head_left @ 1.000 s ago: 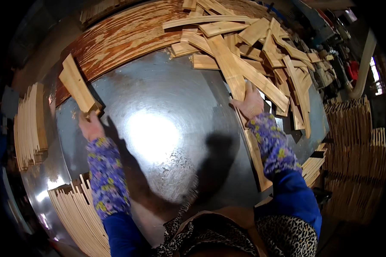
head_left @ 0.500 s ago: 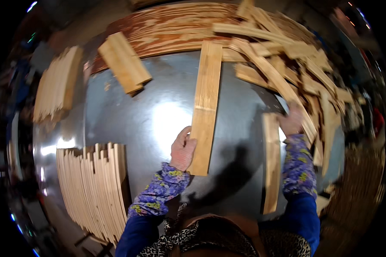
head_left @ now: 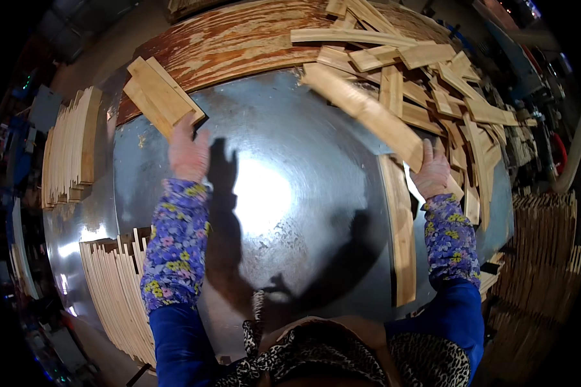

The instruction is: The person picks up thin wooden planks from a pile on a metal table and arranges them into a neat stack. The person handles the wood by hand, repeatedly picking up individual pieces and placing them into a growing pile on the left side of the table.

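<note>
My left hand is at the near end of a small pile of light wooden boards at the far left of the metal table. Its fingers are stretched out, the tips touching or just over the lowest corner. On the right, my right hand grips the near end of a wooden board, which slants away to the far left and is a little blurred. Beside that hand, a narrower board lies lengthwise on the metal table.
A heap of loose boards covers the far right. A reddish streaked plank runs along the back. Rows of thin strips stand at the left edge and near left. More stacked strips are beyond the table's right side.
My left hand has let go of the long board it held mid-table and moved far left to the small pile. The board in my right hand has swung its far end leftward.
</note>
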Motion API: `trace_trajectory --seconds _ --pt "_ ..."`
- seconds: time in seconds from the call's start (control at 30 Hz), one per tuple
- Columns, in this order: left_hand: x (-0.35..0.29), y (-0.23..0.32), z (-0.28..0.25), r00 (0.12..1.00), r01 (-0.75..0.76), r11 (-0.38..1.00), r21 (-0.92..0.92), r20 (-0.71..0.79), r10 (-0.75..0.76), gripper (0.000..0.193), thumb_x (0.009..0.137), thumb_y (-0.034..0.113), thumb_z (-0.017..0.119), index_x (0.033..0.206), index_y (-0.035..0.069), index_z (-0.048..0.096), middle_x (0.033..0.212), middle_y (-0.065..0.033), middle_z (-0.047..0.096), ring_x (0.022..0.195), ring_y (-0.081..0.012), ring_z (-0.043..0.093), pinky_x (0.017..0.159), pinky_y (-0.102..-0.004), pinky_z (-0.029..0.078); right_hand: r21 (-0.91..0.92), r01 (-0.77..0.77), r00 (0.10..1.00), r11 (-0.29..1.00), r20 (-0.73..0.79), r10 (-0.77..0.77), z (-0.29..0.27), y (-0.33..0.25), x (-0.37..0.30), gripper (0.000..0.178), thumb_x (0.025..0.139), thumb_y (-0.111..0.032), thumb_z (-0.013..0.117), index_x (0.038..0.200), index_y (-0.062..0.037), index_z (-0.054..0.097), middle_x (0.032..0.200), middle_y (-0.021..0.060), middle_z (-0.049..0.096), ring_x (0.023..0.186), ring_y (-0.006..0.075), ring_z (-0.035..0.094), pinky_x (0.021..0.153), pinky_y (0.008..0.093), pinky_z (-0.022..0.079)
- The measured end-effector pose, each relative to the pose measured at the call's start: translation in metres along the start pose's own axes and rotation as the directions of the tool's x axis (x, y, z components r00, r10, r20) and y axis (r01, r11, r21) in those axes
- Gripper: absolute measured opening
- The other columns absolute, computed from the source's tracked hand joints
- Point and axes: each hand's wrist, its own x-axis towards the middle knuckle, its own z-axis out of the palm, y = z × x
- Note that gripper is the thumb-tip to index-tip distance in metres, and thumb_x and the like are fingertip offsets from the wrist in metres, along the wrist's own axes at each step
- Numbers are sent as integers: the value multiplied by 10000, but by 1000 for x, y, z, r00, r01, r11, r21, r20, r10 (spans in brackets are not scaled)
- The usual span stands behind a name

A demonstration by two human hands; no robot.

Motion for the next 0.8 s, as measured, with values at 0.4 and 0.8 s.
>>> trace_trajectory --seconds 0.4,0.8 --pt "-203 83 -8 521 -91 956 280 831 -194 627 875 504 763 1247 0 768 1097 -227 795 1052 -368 760 999 -451 560 300 309 923 903 -324 -208 -50 -43 -93 854 792 -391 861 1505 -53 535 1470 233 576 1387 459 526 1212 590 403" --pt "-366 2 -115 714 587 808 -50 503 -487 549 968 322 672 1328 -93 690 1167 -222 768 1051 -303 724 982 -413 547 843 -220 923 491 343 -174 -27 -142 -208 827 957 -400 783 1607 16 485 1457 299 631 1355 416 620 1177 473 483"
